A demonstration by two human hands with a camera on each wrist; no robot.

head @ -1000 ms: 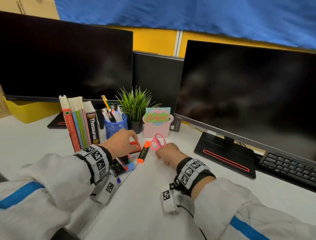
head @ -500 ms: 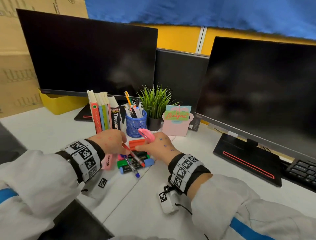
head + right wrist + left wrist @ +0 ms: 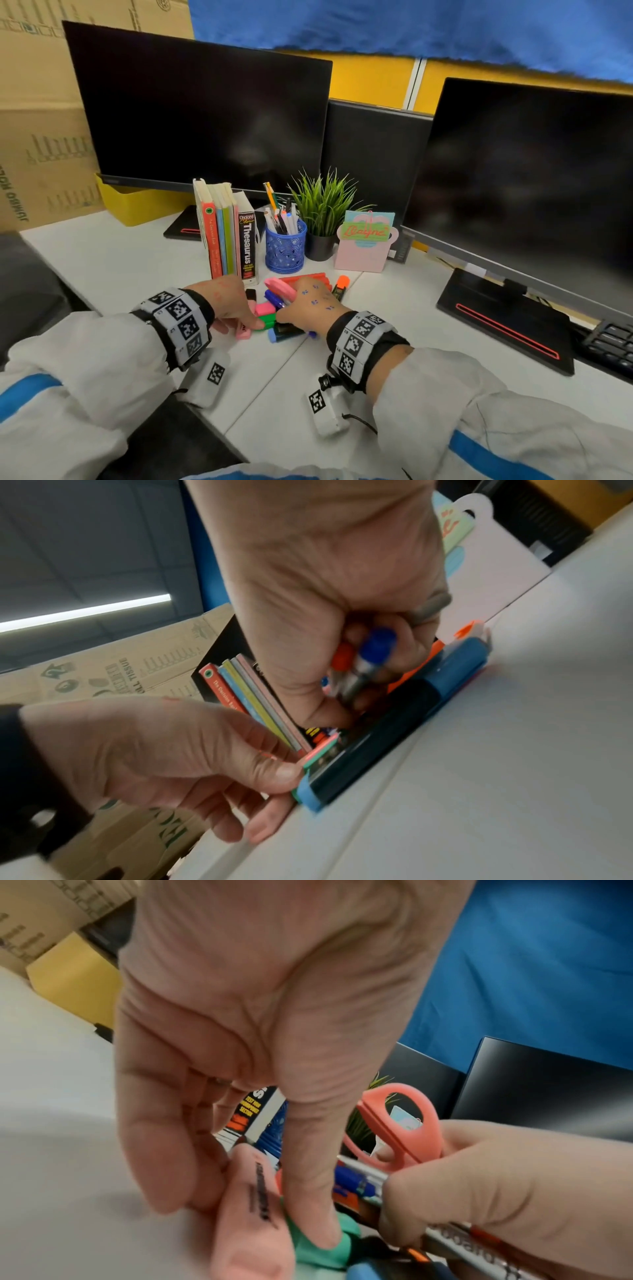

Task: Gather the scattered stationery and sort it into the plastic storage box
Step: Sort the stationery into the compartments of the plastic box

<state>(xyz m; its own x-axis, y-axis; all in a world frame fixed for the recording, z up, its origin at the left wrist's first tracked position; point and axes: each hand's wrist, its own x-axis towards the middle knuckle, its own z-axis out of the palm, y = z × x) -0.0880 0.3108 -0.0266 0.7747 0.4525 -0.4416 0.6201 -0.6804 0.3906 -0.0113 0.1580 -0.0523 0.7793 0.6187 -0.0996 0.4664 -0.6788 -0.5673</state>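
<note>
My right hand [image 3: 298,308] grips pink scissors [image 3: 279,287] together with a few pens; the wrist views show the scissor handles [image 3: 404,1131] and a blue-capped pen [image 3: 373,653] in its fist. It hovers over a cluster of highlighters on the white desk. My left hand [image 3: 253,325] pinches the pink highlighter [image 3: 244,332] with its fingers, and its thumb presses the green highlighter [image 3: 318,1256] beside it. A blue highlighter [image 3: 279,336] lies nearest me. An orange highlighter [image 3: 340,287] and a red-orange item [image 3: 308,278] lie just behind. No plastic storage box is in view.
Upright books [image 3: 229,236], a blue mesh pen cup [image 3: 286,248], a potted plant [image 3: 323,212] and a pink card holder [image 3: 363,246] stand behind the cluster. Two dark monitors loom behind; a monitor base [image 3: 507,325] and keyboard [image 3: 609,346] sit to the right.
My right hand carried the scissors left from beside the orange highlighter to the cluster and now also holds pens. My left hand has come down onto the pink and green highlighters.
</note>
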